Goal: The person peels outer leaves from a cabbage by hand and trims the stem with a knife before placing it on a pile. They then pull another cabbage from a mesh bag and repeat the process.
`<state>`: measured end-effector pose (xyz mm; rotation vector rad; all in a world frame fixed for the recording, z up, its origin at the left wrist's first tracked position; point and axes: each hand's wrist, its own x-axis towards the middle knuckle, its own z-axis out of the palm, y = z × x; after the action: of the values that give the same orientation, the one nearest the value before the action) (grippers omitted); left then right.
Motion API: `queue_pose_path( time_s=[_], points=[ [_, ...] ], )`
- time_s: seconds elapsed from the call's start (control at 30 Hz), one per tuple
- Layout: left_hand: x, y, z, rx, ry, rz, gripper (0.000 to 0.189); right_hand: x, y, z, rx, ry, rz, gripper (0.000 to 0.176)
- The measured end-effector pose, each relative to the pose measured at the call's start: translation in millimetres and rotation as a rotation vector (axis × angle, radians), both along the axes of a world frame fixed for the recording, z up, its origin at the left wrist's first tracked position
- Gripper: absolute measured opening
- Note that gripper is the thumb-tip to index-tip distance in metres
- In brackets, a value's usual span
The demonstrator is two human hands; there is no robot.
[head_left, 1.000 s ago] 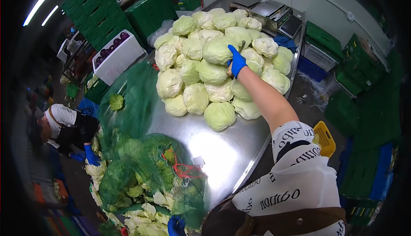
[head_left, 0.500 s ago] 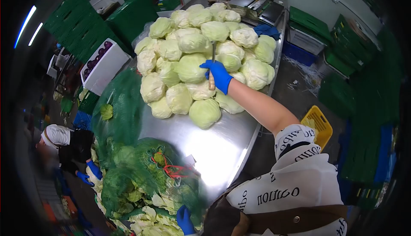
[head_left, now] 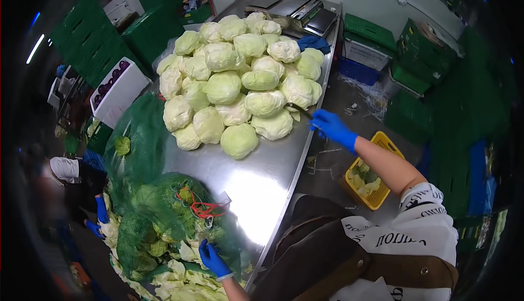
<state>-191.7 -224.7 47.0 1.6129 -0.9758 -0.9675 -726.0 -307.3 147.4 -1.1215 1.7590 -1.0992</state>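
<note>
Our right hand [head_left: 334,129] is clenched round a knife [head_left: 299,110], handle hidden, blade tip right by the cabbages [head_left: 224,87] heaped on the steel table [head_left: 218,170], contact unclear, while our left hand [head_left: 214,260], loosely spread, hangs beside leaves [head_left: 191,252] partly veiled by green netting [head_left: 132,238].

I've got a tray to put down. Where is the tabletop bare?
The bare patch of steel table lies between the cabbage pile, the green net and the table's right edge. Crowded: the pile covers the middle, metal equipment the far end, net and loose leaves the near left.
</note>
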Motion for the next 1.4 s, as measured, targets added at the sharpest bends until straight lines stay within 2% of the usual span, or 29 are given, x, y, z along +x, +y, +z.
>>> queue_pose_path(
  time_s=[0.03, 0.13, 0.23, 0.4, 0.47, 0.53, 0.6, 0.77, 0.87, 1.03, 1.13, 1.4],
  points=[
    [-13.7, -5.6, 11.8, 0.05, 0.039, -0.014, 0.025, -15.4, -2.2, 8.2, -0.013, 0.084, -0.024, 0.018],
    [-56.6, -29.4, 8.4, -0.035, 0.068, -0.074, 0.025, -64.2, -26.7, 10.6, -0.073, 0.113, -0.045, 0.016],
    [-103.5, -55.0, 8.5, 0.029, 0.114, -0.136, 0.026, -102.3, -70.7, 19.5, -0.096, 0.185, 0.02, 0.016],
    [-199.0, -117.0, 15.6, 0.114, 0.146, -0.087, 0.023, -173.7, -185.0, 18.1, -0.227, 0.569, 0.217, 0.016],
    [-246.3, -148.1, 30.2, 0.076, 0.185, -0.1, 0.022, -194.8, -231.1, 21.2, -0.378, 0.738, 0.265, 0.017],
    [-291.3, -181.3, 35.3, 0.037, 0.195, -0.17, 0.024, -215.2, -277.4, 25.2, -0.424, 0.792, 0.331, 0.017],
    [-333.9, -215.1, 55.2, 0.026, 0.08, -0.294, 0.024, -231.0, -320.6, 25.6, -0.553, 0.873, 0.374, 0.017],
    [-415.5, -281.0, 100.3, 0.001, 0.173, -0.334, 0.022, -237.8, -397.7, 24.0, -0.584, 0.938, 0.493, 0.02],
    [-438.6, -310.7, 115.8, 0.007, 0.074, -0.409, 0.023, -231.4, -429.9, 22.4, -0.561, 0.934, 0.577, 0.019],
    [-466.0, -349.1, 116.0, -0.056, 0.064, -0.442, 0.023, -223.0, -472.3, -1.5, -0.644, 0.926, 0.66, 0.02],
    [-478.7, -366.8, 127.0, -0.001, -0.003, -0.518, 0.025, -219.5, -485.2, -9.4, -0.626, 0.924, 0.7, 0.02],
    [-495.1, -394.4, 121.0, -0.036, -0.006, -0.569, 0.024, -216.4, -497.7, -21.5, -0.655, 0.87, 0.718, 0.02]
  ],
)
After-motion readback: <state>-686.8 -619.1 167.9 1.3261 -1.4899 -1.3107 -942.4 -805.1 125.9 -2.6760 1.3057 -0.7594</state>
